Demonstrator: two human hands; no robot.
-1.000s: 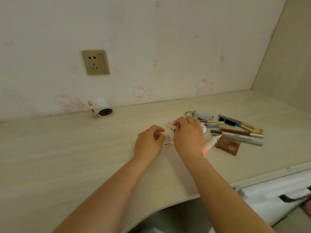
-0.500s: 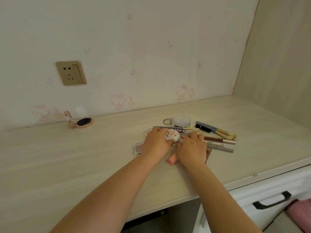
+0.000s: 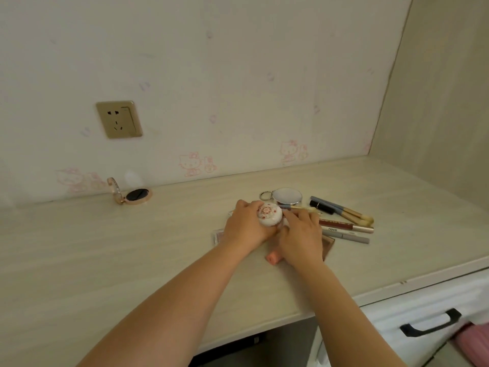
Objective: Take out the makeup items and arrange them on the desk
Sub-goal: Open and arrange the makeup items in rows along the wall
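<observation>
Since half a second ago, our hands have barely shifted: both were already at the pile of makeup, and the round white compact (image 3: 270,214) with its pink floral lid now sits a little higher in our left hand (image 3: 247,229). That hand curls around the compact from the left side. Our right hand (image 3: 300,238) is close against it, fingers bent, the fingertips (image 3: 288,215) touching the compact's right edge; we cannot tell whether they pinch anything.

The makeup items lie together on the pale wooden desk (image 3: 105,260), right of centre. Just behind our hands is a small round silver mirror (image 3: 287,196) with a key ring (image 3: 265,195). To its right lie makeup brushes (image 3: 344,210) with light bristles, and nearer us a dark red pencil (image 3: 344,225) and a grey pen (image 3: 346,237), all lying roughly side by side. A pink tube (image 3: 272,258) pokes out below our right hand, and a brown palette (image 3: 329,247) shows at the wrist. A flat pinkish case (image 3: 218,235) peeks out left of our left hand.

Well apart, near the wall, an open gold compact (image 3: 133,194) stands with its lid raised. A gold wall socket (image 3: 119,119) sits above it. A white drawer (image 3: 423,308) with a black handle (image 3: 431,325) is at lower right.
</observation>
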